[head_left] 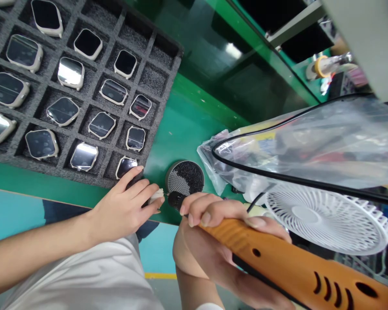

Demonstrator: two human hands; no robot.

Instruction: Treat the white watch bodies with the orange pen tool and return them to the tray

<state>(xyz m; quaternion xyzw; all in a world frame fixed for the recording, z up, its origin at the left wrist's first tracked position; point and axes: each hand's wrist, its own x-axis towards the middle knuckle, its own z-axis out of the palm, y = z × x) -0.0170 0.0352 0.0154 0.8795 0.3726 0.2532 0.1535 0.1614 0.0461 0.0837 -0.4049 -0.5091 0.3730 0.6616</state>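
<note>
in the head view, the person's left hand (126, 206) is at the near edge of the green bench (177, 116), its fingers closed on a small pale piece (156, 195), mostly covered, so what it is cannot be told. one fingertip reaches left over the nearest right cell of a grey foam tray (160, 110); whether it touches the watch (125, 167) there cannot be told. the right hand (226, 209) is wrapped fully around an orange power driver (278, 258), fingers over the top and palm beneath, a grip that seems meant to carry its weight and steer the tip. that dark nose points left at the pale piece, perhaps held up so the two can line up; contact is too small to judge. just beyond the nose stands a round dish (176, 184) with black bits on its perforated face, likely put there for easy reach. the foam cells seem to hold the other watches apart. to the right are clear plastic (310, 142) and a white fan grille (326, 219).
</note>
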